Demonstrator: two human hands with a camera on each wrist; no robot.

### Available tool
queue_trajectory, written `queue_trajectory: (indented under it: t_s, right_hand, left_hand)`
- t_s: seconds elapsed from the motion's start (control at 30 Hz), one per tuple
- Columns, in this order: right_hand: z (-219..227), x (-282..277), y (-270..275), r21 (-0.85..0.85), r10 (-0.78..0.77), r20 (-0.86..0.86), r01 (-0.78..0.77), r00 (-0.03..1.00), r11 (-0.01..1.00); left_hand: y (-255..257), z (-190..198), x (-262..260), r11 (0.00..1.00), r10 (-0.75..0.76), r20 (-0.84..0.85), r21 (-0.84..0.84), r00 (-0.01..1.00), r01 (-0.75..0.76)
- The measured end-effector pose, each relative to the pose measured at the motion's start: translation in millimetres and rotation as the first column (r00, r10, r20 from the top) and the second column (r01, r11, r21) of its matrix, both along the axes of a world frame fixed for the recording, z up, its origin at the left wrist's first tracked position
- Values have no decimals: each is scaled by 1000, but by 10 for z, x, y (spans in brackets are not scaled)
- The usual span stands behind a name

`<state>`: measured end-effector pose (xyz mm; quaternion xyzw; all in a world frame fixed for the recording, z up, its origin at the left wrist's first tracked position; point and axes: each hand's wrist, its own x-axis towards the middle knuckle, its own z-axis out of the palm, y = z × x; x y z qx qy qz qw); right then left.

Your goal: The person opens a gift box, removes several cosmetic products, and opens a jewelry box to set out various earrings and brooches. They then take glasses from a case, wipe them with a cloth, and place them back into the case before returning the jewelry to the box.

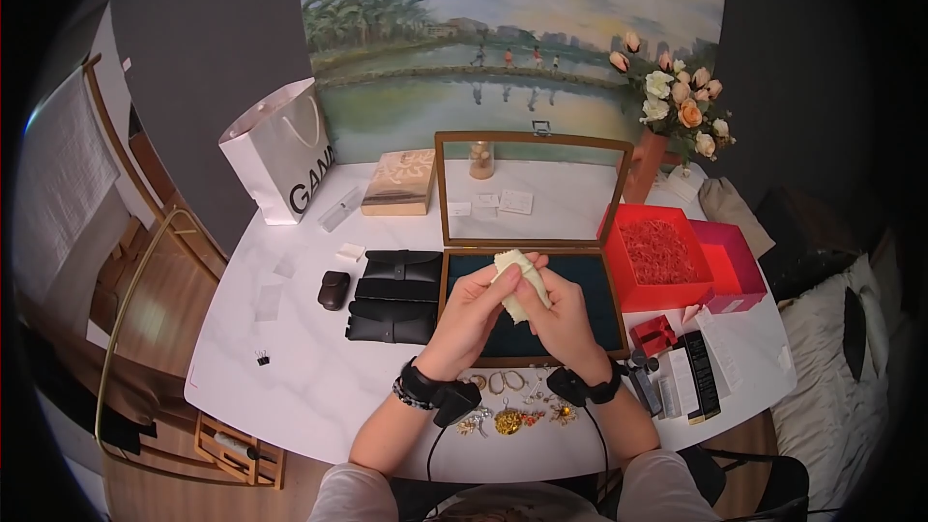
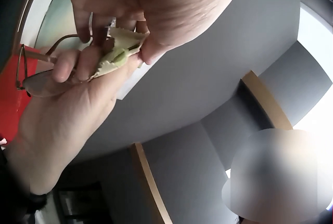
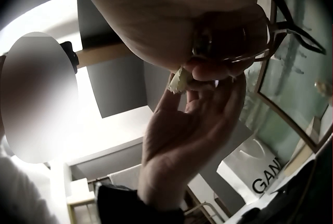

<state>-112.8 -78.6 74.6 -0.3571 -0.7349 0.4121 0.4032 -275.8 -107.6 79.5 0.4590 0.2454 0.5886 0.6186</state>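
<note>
Both hands meet above the open display case (image 1: 454,275), near the table's (image 1: 319,396) front edge. Left hand (image 1: 471,304) pinches a pale cloth (image 1: 517,282) against one pair of glasses (image 2: 39,76), whose frame the right hand (image 1: 564,314) grips. Bare marble lies at the left; four dark cases (image 1: 391,295) sit beside the display case, and two red boxes (image 1: 677,261) crowd the right edge.

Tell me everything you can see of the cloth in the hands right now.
The cloth is small, pale yellow-green, soft-looking, with a zigzag-cut edge. It is folded and crumpled around part of thin metal-framed glasses. The left hand and right hand both pinch it, held in the air above the open wooden display case.
</note>
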Motion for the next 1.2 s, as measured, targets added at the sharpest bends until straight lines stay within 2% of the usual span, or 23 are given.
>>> queue_trajectory:
  t_s: [0.1,0.17,0.2,0.3,0.37,0.4,0.5,0.57,0.6,0.67,0.73,0.8,0.9,0.93,1.0,1.07,1.1,1.2]
  right_hand:
    - [-17,-50,12,43,4,-50,-2,999,999]
    - [-44,-136,-16,154,56,-242,-18,969,988]
    - [-36,-133,-28,154,56,-241,-18,969,988]
    - [-9,-114,-54,145,93,-189,-66,978,987]
    - [-25,-81,-35,258,12,21,-17,1000,966]
    - [-32,-64,-24,258,12,21,-17,1000,966]
    - [-35,-32,-4,167,32,87,-46,996,985]
    - [-12,-33,-9,111,78,-43,-73,996,991]
    - [-8,-47,-18,112,78,-44,-72,996,991]
    - [-4,-87,-47,188,98,-149,-69,984,980]
    - [27,-79,-99,141,67,-99,-53,993,989]
    - [40,-75,-110,94,40,-49,-35,998,995]
    - [53,-60,-85,44,5,21,-6,1000,999]
    - [56,-59,-75,79,8,10,-9,1000,997]
    - [46,-65,-67,115,12,-2,-11,1000,993]
    - [21,-83,-69,17,92,-187,-90,978,996]
    - [28,-80,-82,17,91,-189,-90,978,996]
    - [37,-70,-106,-20,91,-195,-97,977,995]
  left_hand:
    - [2,11,-45,999,23,-17,38,1000,-22]
    - [7,-10,-61,998,61,5,28,998,-61]
    - [14,-24,-67,995,97,26,17,995,-97]
    - [12,-77,-77,986,164,-22,27,986,-164]
    - [20,-101,-65,984,176,-22,18,984,-175]
    - [23,-104,-60,982,187,-21,9,982,-187]
    - [8,-14,-61,989,146,21,-27,989,-146]
    - [-20,61,-4,987,158,49,-22,986,-157]
    - [-26,79,17,985,170,77,-17,982,-169]
    - [-15,28,-4,980,197,24,9,980,-197]
    - [-10,-4,-51,974,225,-30,37,974,-224]
    - [-15,-7,-113,982,191,-121,39,974,-187]
    - [-8,-9,-79,971,235,-150,81,960,-225]
    - [1,-6,-53,971,234,-149,82,961,-224]
    - [19,16,-10,958,278,-43,79,960,-274]
    - [-45,122,-8,973,230,-30,45,973,-229]
    - [-72,156,-18,983,184,-14,10,983,-183]
    - [-55,93,-118,983,185,-62,15,981,-184]
